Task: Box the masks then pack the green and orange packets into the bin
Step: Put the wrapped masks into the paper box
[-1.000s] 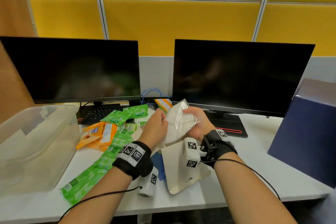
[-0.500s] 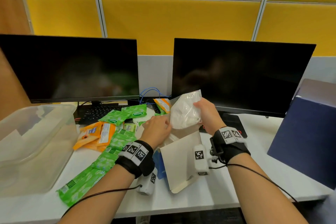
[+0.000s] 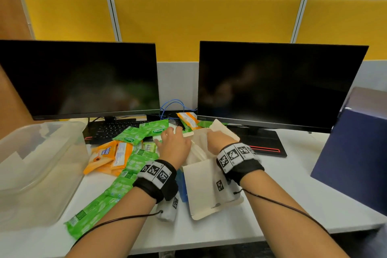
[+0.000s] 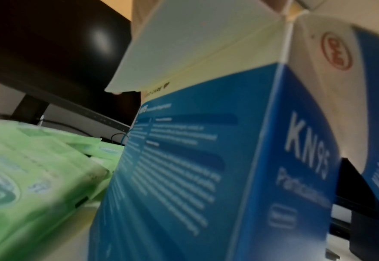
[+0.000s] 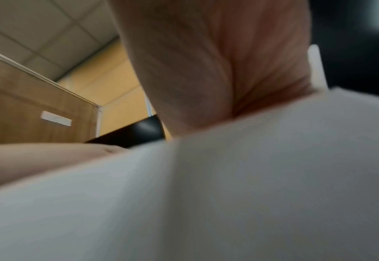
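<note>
The blue and white KN95 mask box [image 3: 206,186] [image 4: 206,159] stands open on the desk with its flaps spread. A white bagged mask [image 3: 195,150] sits in its mouth. My right hand [image 3: 216,138] [image 5: 206,70] reaches down into the box beside the mask, fingertips hidden. My left hand [image 3: 172,142] lies with spread fingers on the box's left flap. Green packets [image 3: 136,135] [image 4: 27,176] and orange packets [image 3: 104,157] are heaped left of the box. The clear plastic bin [image 3: 41,153] stands at far left.
Two dark monitors [image 3: 79,77] [image 3: 276,84] line the back, with a keyboard [image 3: 113,130] under the left one. One more orange packet [image 3: 188,119] lies behind the box. A dark blue box [image 3: 356,153] stands at the right edge.
My right hand has come down from above the box, carrying the bagged mask into its mouth. My left hand has let go of the mask and spread over the left flap.
</note>
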Demonstrator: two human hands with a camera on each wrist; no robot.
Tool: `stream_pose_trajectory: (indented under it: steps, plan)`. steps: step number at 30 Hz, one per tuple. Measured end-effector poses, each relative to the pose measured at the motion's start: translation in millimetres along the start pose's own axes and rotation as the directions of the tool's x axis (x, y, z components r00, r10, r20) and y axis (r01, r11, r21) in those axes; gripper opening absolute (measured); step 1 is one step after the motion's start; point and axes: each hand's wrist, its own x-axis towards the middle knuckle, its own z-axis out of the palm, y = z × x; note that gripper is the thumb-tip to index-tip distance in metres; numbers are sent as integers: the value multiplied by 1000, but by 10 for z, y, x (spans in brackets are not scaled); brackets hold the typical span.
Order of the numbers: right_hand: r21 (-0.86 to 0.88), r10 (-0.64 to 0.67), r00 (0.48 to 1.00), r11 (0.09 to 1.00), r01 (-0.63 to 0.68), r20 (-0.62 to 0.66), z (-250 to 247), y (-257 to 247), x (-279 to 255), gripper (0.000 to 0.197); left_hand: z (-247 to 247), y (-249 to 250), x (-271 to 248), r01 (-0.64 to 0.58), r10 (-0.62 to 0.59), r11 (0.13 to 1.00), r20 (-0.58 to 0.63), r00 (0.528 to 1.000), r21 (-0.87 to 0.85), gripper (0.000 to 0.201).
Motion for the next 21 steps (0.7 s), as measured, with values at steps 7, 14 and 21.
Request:
stream_pose_trajectory:
  steps: [7,14,21]
  plan:
    - [117,32,986,992,-51,164,-58,-168,-32,39,42,-2,121,-79,102,982,131,986,-170,38]
    - [530,-35,938,832,-164,344,86,-189,91,85,84,-90,239,-1,38,820,53,998,-572,31]
    - [398,19,951,906,-147,309,78,-145,56,81,100,-163,394,133,6,729,201,980,-671,31]
